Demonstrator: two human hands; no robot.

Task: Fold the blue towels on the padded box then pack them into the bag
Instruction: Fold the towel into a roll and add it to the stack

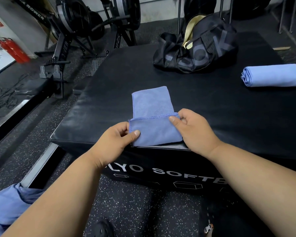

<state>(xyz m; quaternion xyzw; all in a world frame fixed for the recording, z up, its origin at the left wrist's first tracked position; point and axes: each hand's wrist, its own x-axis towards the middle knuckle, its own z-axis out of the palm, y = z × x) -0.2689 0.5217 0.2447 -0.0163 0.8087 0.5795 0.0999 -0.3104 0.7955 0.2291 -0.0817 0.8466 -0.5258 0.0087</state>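
Blue microfibre towel (153,117), a long narrow strip with stitched hem, lies at the near edge of the black padded box (109,93), its near end turned up over itself. Both hands grasp that flap: my left hand (116,139) pinches the left side, thumb on top; my right hand (191,127) pinches the top-right hem corner. To do this fold well I'd judge: line the hem square with the strip's sides, keep both pinches level, press flat, then roll or fold onward. At my lower left, off the box, loose blue cloth (9,207) hangs, possibly another towel. Toward the right edge sits a rolled blue towel (272,75). At the far edge, the black duffel bag (195,48) gapes open, tan lining showing.
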